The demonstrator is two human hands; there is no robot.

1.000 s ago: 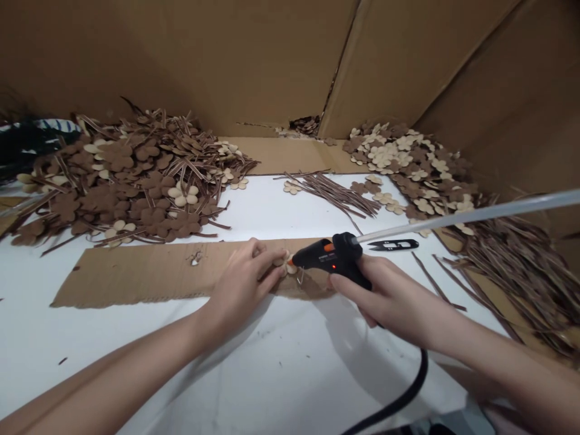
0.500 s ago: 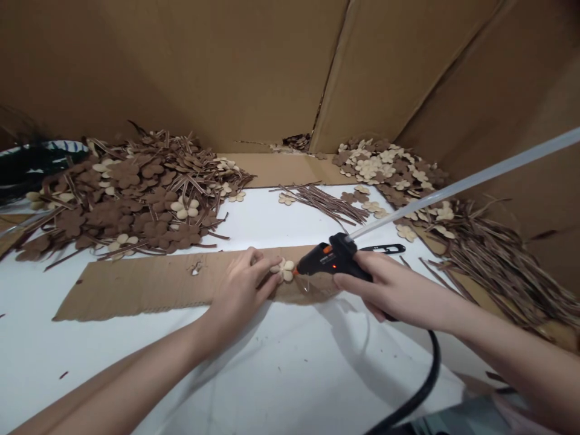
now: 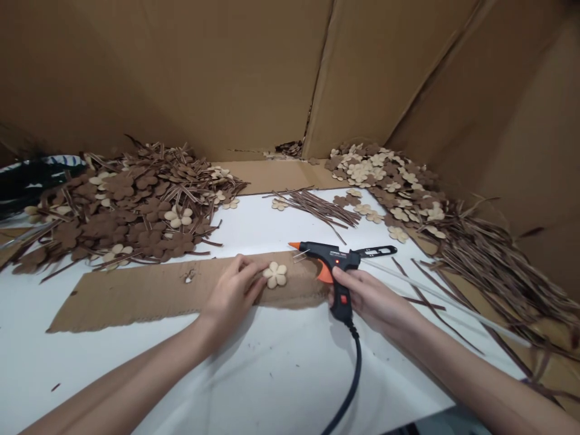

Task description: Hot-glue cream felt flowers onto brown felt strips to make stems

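Over a strip of brown cardboard [image 3: 140,293], my left hand [image 3: 235,290] is closed, thumb and fingers pinching the left edge of a cream five-petal flower [image 3: 275,275]. The flower faces up. To its right, my right hand [image 3: 369,296] grips a black hot glue gun [image 3: 343,263] by the handle, thumb along its back edge. The gun has an orange trigger and a lit red light. Its orange nozzle tip points left, beyond the flower and apart from it. A clear glue stick [image 3: 435,289] extends to the right behind my right hand.
A heap of brown and cream flowers with thin strips [image 3: 136,211] lies at left. Loose brown strips [image 3: 317,207] lie behind the cardboard. More flowers [image 3: 371,166] and a strip bundle [image 3: 502,260] line the right side. A black cord [image 3: 353,380] runs toward me. Cardboard walls [image 3: 181,78] stand behind.
The glue gun's nozzle has left the flower and swung up; the gun now lies more sideways with its handle toward me. The glue stick has dropped low to the right. My left hand stays at the flower.
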